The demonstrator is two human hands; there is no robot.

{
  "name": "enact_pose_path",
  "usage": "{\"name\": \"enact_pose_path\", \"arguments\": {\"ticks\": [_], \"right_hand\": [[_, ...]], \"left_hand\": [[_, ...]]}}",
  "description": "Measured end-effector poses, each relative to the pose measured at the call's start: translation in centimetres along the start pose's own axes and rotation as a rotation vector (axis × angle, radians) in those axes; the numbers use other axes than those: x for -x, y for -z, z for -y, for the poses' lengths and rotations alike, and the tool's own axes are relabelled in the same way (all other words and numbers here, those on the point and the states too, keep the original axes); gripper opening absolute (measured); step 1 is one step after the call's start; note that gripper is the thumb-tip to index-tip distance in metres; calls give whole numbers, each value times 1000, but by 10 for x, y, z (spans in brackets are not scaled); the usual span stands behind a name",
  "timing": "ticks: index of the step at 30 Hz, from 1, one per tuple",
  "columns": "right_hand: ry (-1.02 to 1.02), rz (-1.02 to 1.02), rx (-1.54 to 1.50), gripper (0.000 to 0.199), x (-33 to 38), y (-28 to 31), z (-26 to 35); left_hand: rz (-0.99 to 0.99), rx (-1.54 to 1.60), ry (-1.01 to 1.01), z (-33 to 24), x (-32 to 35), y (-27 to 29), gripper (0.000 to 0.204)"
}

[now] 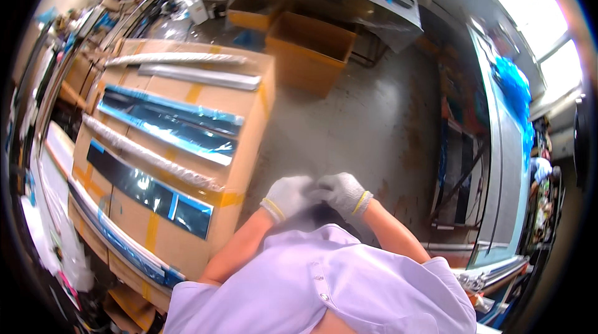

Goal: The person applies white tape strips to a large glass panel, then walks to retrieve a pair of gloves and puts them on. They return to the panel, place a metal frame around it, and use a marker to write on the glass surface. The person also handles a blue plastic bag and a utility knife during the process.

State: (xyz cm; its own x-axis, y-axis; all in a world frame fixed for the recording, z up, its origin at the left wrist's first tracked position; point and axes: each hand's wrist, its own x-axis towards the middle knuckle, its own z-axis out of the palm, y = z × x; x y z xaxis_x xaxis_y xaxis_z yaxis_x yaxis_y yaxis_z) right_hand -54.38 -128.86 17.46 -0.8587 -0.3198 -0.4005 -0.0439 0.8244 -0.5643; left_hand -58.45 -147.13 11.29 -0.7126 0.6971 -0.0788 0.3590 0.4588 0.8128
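Note:
Both hands wear whitish knit gloves with yellow-edged cuffs and meet in front of my body, above the grey floor. My left hand point(289, 196) is closed, its fingers curled toward the right hand. My right hand point(341, 193) is closed too, its fingertips touching or nearly touching the left hand's. Whether anything small lies between the fingertips is blurred. Nearest to my left hand is a large cardboard box surface point(240, 141) with yellow tape. On it lie a dark glossy panel point(146, 184), blue-edged glossy strips point(168, 123), a bubble-wrapped length point(149, 152) and a silver bar point(199, 76).
Open cardboard boxes point(311, 47) stand ahead on the floor, below a table point(392, 13) bearing bins. On the right, a long bench point(501, 172) holds blue plastic film point(514, 81). Racks of long strips point(47, 109) crowd the left side. Grey floor point(367, 109) runs between.

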Motion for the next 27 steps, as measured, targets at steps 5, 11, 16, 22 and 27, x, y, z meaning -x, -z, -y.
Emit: {"name": "enact_pose_path", "arguments": {"ticks": [5,11,16,22,27], "right_hand": [[-378,-678,-199,26,85,-3,-157],[-403,-1485,-1542,30,187,-13,-360],[-446,-1559,-1575,37,287,16,-467],[-719,-1972,-1602,48,365,51,-556],[-707,-2197,-1633,47,390,102,-619]], "left_hand": [[-70,239,-38,-42,-86,-53,37],[44,-94,216,-63,-211,-151,40],[138,-408,228,-121,-332,-253,46],[299,-727,248,-120,-452,-337,52],[374,-871,347,-91,-527,-353,49]]}}
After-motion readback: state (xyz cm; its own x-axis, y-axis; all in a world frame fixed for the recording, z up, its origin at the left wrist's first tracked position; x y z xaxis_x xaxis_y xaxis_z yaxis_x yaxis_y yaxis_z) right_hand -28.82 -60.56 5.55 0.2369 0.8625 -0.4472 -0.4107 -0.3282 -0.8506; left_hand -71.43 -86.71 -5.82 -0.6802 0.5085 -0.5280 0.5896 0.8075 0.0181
